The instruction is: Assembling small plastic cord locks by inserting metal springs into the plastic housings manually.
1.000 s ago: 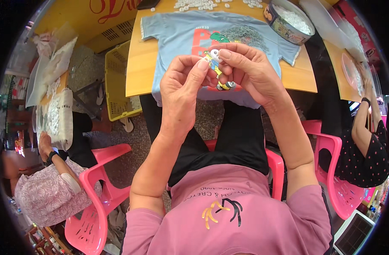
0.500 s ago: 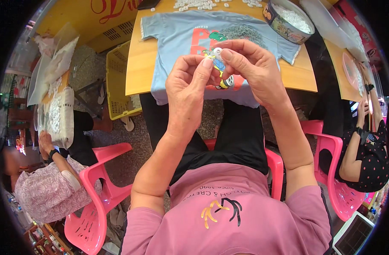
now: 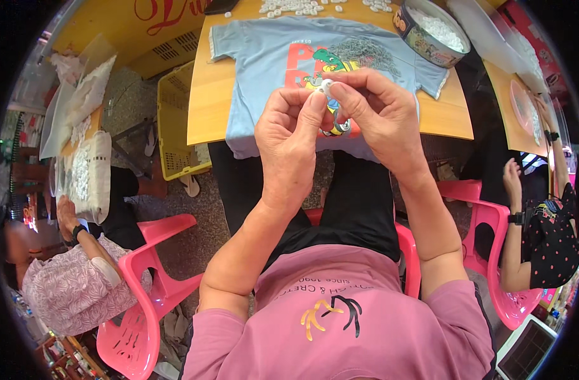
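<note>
Both hands meet fingertip to fingertip above a light blue T-shirt [image 3: 254, 69] spread on the table. My left hand [image 3: 286, 139] is closed in a pinch, its thumb and forefinger at a small white plastic piece [image 3: 327, 84]. My right hand [image 3: 384, 120] pinches the same piece from the other side. Fingertips cover most of it, so its full shape is hidden. Beyond the hands, a heap of small grey metal parts [image 3: 370, 55] lies on the shirt, beside its printed green dinosaur.
Loose white pieces [image 3: 295, 6] lie along the table's far side. A round tin [image 3: 422, 44] of white pieces stands far right. People sit at either side on pink chairs [image 3: 147, 259]. A yellow crate [image 3: 175, 120] stands left of the table [image 3: 207, 117].
My hands have shifted slightly nearer and closed tighter round the white piece, now less visible. The person on the right has raised a hand away from the side table.
</note>
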`<state>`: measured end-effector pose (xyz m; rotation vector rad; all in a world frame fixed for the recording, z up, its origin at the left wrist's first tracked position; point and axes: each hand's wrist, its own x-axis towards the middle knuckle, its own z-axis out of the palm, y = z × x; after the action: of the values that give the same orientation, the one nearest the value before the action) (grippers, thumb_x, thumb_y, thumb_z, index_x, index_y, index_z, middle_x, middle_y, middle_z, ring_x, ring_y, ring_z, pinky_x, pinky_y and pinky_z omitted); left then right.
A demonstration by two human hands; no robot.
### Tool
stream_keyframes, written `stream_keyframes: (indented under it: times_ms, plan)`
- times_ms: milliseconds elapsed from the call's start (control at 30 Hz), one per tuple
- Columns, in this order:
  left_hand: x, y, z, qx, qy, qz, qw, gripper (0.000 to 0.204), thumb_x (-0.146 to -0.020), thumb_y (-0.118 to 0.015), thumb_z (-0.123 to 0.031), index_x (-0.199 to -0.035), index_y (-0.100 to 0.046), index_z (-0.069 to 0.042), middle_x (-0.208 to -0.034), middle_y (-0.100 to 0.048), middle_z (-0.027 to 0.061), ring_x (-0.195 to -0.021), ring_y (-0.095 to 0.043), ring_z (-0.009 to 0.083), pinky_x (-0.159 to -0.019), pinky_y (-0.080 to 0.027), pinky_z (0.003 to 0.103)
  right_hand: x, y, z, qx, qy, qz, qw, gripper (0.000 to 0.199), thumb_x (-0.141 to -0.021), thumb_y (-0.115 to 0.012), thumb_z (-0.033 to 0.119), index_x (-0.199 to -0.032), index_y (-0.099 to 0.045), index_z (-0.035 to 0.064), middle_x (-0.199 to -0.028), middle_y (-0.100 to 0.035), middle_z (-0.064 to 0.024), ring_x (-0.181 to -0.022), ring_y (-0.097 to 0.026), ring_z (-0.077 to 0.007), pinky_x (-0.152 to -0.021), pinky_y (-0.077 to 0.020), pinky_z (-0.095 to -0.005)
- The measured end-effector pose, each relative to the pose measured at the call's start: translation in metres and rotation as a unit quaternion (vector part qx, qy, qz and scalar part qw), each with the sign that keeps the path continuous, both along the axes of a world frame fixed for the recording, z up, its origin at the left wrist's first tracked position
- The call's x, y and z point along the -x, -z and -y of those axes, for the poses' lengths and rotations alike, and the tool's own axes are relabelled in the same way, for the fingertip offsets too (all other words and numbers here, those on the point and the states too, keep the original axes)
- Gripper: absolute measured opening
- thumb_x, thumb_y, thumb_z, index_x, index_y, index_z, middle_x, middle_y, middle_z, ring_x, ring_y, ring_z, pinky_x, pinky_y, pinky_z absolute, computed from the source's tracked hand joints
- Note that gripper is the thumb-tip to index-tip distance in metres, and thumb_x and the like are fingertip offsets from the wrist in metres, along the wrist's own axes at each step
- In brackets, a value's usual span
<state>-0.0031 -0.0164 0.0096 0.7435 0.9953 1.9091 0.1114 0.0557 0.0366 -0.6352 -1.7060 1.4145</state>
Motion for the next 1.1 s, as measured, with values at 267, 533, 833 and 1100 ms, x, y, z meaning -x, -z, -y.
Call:
stream_keyframes:
  times_ms: [267,533,833,1100]
  plan:
    - [0.000,0.012,-0.003,-0.014,-0.020,0.034,0.999,0.013,-0.096,-0.062,-0.013,-0.100,-0.056,-0.002,-0.086,-0.063,0.0027,-0.074,-0.058,0.0057,-0.066,-0.047,0.019,0.013,0.015,0.001,0.075,-0.015,-0.046,0.996,0.022,-0.095,-0.062,0.011,-0.112,-0.064,-0.0030,-0.087,-0.066,-0.0023,-0.070,-0.058,-0.0059,-0.063,-0.0475,-0.0196]
    - [0.015,0.013,0.005,-0.021,0.023,-0.083,0.996,0.025,-0.100,-0.056,-0.021,-0.117,-0.057,-0.002,-0.112,-0.058,0.0046,-0.100,-0.053,0.0075,-0.089,-0.042,0.023,0.005,0.005,-0.008,0.223,-0.108,-0.109,0.963,0.034,-0.094,-0.062,0.010,-0.126,-0.055,-0.0007,-0.089,-0.063,-0.0037,-0.069,-0.056,-0.0081,-0.062,-0.0474,-0.0220]
    - [0.013,0.016,0.009,-0.074,0.088,-0.094,0.989,0.043,-0.103,-0.046,-0.039,-0.119,-0.061,-0.002,-0.127,-0.054,0.0079,-0.107,-0.052,0.0127,-0.076,-0.044,0.021,0.006,0.011,0.006,0.304,-0.173,-0.175,0.920,0.071,-0.092,-0.064,0.008,-0.150,-0.023,0.0079,-0.094,-0.061,-0.0062,-0.075,-0.055,-0.0112,-0.066,-0.0496,-0.0278]
    - [0.013,0.019,0.010,-0.140,0.079,-0.065,0.985,0.031,-0.100,-0.054,-0.030,-0.111,-0.062,-0.002,-0.118,-0.059,0.0109,-0.127,-0.045,0.0249,-0.096,-0.041,0.032,0.012,0.007,0.015,0.338,-0.193,-0.192,0.901,0.077,-0.091,-0.065,0.007,-0.153,-0.019,0.0127,-0.101,-0.062,-0.0079,-0.083,-0.058,-0.0126,-0.072,-0.0506,-0.0287]
